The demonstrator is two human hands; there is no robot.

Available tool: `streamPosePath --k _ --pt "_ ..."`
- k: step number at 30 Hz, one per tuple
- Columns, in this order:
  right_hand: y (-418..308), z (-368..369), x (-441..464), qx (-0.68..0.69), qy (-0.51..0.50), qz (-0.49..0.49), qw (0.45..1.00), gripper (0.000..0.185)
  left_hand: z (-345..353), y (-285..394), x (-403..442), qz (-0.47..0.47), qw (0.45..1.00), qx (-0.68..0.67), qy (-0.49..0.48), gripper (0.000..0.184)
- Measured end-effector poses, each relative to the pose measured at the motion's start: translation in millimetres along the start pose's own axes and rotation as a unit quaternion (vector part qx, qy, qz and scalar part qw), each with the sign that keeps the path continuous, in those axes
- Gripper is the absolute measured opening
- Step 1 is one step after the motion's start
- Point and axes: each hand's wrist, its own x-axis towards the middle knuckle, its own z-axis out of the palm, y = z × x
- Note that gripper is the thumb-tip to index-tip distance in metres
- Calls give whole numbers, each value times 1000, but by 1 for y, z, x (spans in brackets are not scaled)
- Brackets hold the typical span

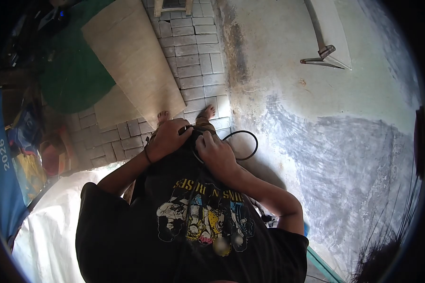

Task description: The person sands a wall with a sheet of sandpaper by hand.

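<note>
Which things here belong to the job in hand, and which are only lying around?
Probably job:
- black cable loop, beside right hand
- dark item at left hand, unclear

Apparently just around:
- brown sheet
- green sheet
- wooden stool

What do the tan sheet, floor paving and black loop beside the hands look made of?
The tan sheet: matte plywood or stiff cardboard; its flat, dull face fits either. The floor paving: probably unglazed gray concrete, going by the rough block faces and visible joints. The black loop: likely smooth rubber or plastic-covered cable, from its even thickness and round curve.
</note>
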Motion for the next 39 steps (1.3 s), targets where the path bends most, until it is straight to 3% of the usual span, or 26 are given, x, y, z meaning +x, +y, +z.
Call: streamPosePath --k 9,11,18,20,21,23,25,26,27,28,30,32,34,35,36,37,39 --pt "-17 21 18 -20 -4 21 1000 17 -11 8 9 28 998 38 -31 29" --pt "-27 33 19 -76 -31 -2 997 33 -20 17 12 20 998 43 -44 29" --pt "-13 43 36 -18 -46 17 999 34 -31 2 15 2 998 12 -56 28" --pt "3 28 33 135 -74 -42 987 32 -37 -1 14 5 996 22 -84 30" --pt "9 11 35 135 -69 -38 988 32 -40 -2 13 7 993 30 -110 31" --pt "21 -34 37 319 47 -37 946 29 -46 -7 14 51 994 13 -97 30" --pt "38 -72 28 383 148 40 911 26 -47 -14 14 94 992 -4 -83 30" --pt "45 -87 10 536 109 196 814 25 -44 -18 15 54 990 -105 -75 26" --pt "56 -88 -5 589 190 216 756 31 -42 -21 17 16 976 -204 -71 23" --pt "67 -88 -20 631 272 222 692 37 -44 -24 20 30 975 -202 -84 23" --pt "81 -79 -40 747 396 229 483 52 -47 -34 29 -9 975 -172 -143 23" --pt "90 -61 -62 763 463 258 370 62 -42 -51 39 22 976 -139 -169 22" --pt "102 -24 -90 804 466 248 272 71 -38 -57 51 1 974 -130 -188 29" --pt "102 -3 -103 814 472 249 231 73 -29 -74 61 -64 952 -203 -220 31" --pt "98 3 -111 806 487 269 203 73 -26 -119 73 -68 954 -172 -237 35" --pt "98 25 -117 803 508 265 165 75 -18 -113 79 -105 939 -239 -224 39" --pt "95 50 -133 802 517 259 148 72 -13 -104 99 -168 918 -205 -294 44"
